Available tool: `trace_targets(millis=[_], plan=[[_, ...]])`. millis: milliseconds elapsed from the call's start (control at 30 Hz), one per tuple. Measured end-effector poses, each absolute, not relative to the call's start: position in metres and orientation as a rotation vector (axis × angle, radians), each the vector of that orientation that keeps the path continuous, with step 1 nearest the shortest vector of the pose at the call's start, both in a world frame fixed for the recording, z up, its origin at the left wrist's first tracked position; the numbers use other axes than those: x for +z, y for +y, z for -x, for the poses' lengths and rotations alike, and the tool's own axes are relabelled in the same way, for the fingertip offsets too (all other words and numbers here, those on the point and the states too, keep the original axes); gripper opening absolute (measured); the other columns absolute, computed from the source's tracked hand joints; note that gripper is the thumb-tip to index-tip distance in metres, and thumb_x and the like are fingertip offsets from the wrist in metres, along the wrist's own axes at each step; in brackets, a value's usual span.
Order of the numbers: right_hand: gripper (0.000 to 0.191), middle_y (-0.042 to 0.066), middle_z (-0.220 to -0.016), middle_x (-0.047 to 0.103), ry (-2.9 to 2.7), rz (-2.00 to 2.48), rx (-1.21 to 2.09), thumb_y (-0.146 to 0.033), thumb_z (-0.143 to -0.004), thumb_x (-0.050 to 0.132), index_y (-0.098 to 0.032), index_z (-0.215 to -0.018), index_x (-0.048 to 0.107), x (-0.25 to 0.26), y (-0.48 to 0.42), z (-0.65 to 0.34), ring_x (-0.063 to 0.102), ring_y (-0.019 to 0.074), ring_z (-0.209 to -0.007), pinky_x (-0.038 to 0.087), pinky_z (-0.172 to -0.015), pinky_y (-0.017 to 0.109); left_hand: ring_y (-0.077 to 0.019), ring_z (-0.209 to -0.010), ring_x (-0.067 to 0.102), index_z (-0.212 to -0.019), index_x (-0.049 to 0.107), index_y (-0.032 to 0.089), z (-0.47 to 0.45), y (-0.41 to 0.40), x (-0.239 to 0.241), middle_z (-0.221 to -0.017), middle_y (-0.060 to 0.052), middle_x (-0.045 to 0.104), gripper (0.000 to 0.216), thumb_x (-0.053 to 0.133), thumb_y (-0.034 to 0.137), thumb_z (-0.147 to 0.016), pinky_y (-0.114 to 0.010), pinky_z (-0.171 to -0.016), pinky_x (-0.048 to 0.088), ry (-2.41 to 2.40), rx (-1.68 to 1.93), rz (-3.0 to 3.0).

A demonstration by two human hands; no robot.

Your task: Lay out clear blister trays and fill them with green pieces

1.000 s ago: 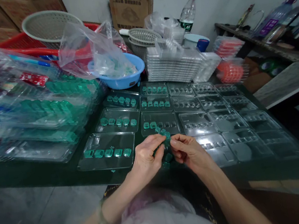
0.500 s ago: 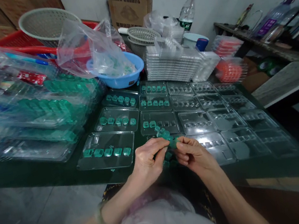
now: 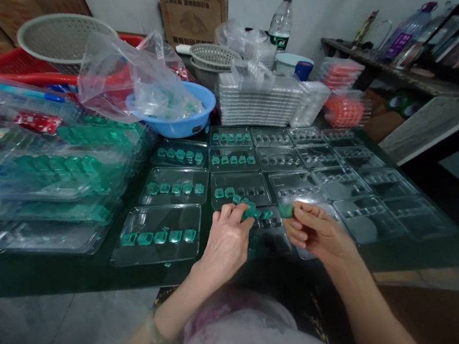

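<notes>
My right hand [image 3: 319, 230] pinches a small translucent green plastic piece [image 3: 286, 210] between thumb and fingers, held up over the clear trays. To its left, my left hand [image 3: 228, 235] is bent over a small heap of green pieces [image 3: 252, 210], its thumb and fingertips closed around part of it. The heap lies over a clear plastic tray [image 3: 276, 241], which both hands partly cover. Just beyond is another tray [image 3: 252, 178] with green pieces in its left slots. A tray [image 3: 175, 214] on the left carries a row of several green pieces.
More clear trays [image 3: 361, 206] lie in rows on the dark green table [image 3: 74, 274]. Stacked packages [image 3: 49, 196] fill the left side. Behind stand a blue basin [image 3: 180, 127] with a plastic bag, a stack of clear trays [image 3: 257, 103] and a bottle [image 3: 281, 22].
My hands have come apart. The right one has moved right with a green piece in its fingers; the left has turned down onto the green heap. The view has shifted slightly.
</notes>
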State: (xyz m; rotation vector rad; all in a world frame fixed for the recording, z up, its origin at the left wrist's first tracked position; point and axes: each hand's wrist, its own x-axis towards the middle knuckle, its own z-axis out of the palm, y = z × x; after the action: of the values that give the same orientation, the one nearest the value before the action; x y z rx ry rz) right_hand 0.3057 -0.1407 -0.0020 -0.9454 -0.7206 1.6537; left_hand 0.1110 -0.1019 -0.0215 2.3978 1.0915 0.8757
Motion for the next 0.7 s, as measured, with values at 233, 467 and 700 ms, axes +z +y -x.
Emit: trace_targets(millis=[233, 467, 700], plan=[[0.025, -0.007, -0.053, 0.035, -0.838, 0.928, 1.924, -0.036, -0.075, 0.062, -0.017, -0.067, 0.049, -0.004, -0.134, -0.282, 0.026, 0.0028, -0.040, 0.018, -0.036, 0.017, -0.0155, -0.077, 0.056, -0.089, 0.066, 0.015, -0.107, -0.105, 0.008, -0.083, -0.005, 0.064, 0.021, 0.050, 0.027, -0.083, -0.028, -0.071, 0.042, 0.861, 0.846, -1.518], [0.028, -0.008, -0.053, 0.035, -0.768, 1.009, 1.930, -0.036, -0.074, 0.063, -0.016, -0.064, 0.047, -0.004, -0.131, -0.263, 0.024, 0.0017, -0.039, 0.015, -0.035, 0.016, -0.0061, -0.052, 0.042, -0.067, 0.064, 0.013, -0.108, -0.110, 0.000, -0.067, 0.001, 0.057, 0.017, 0.067, 0.029, -0.070, -0.020, -0.047, 0.030, 0.819, 0.842, -0.962], [0.026, -0.004, -0.068, 0.050, -1.211, 1.324, 1.215, -0.028, -0.080, 0.056, -0.024, -0.105, 0.052, -0.009, -0.138, -0.258, 0.042, 0.0067, -0.049, 0.034, -0.042, 0.018, -0.0034, -0.048, 0.038, -0.059, 0.062, 0.012, -0.107, -0.106, -0.014, -0.057, 0.004, 0.047, 0.016, 0.072, 0.023, -0.065, -0.018, -0.042, 0.024, 0.815, 0.824, -0.610]])
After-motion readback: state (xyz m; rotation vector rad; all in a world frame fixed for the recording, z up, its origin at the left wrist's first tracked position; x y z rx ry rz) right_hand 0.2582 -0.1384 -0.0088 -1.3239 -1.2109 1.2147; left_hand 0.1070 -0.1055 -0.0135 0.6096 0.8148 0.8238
